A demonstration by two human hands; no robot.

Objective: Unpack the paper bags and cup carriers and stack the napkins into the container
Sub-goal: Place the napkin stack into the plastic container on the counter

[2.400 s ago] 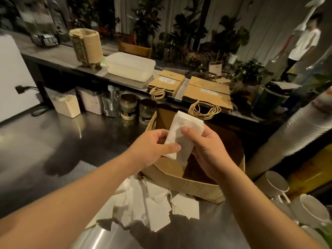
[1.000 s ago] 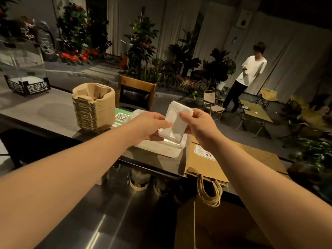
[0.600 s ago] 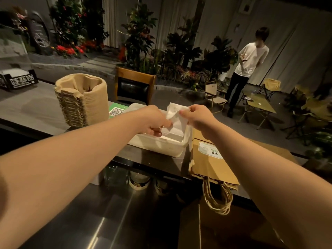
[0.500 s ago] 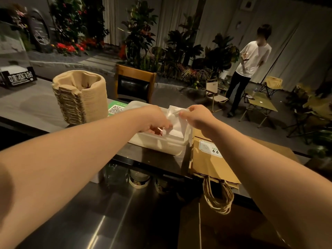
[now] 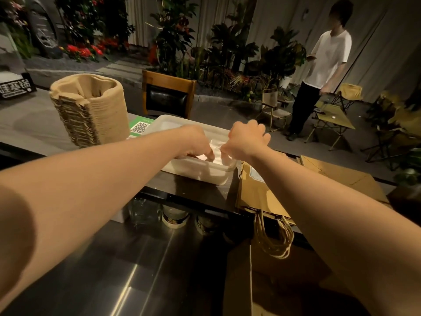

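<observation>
Grey counter (image 5: 34, 131): cup carriers (image 5: 91, 110) left of container (image 5: 200, 172), paper bags (image 5: 262, 192) right.

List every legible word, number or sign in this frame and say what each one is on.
"哇塞锅", white characters on the black sign at the far left of the counter; reading uncertain.
QR code, no readable text, on the green card beside the white container.
Label on the paper bag: mostly hidden by the right arm, unreadable.

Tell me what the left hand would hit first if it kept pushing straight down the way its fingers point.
Most likely the napkins inside the white container; the left hand already reaches down into it, fingertips at or near them. Actual contact is unclear.
</observation>
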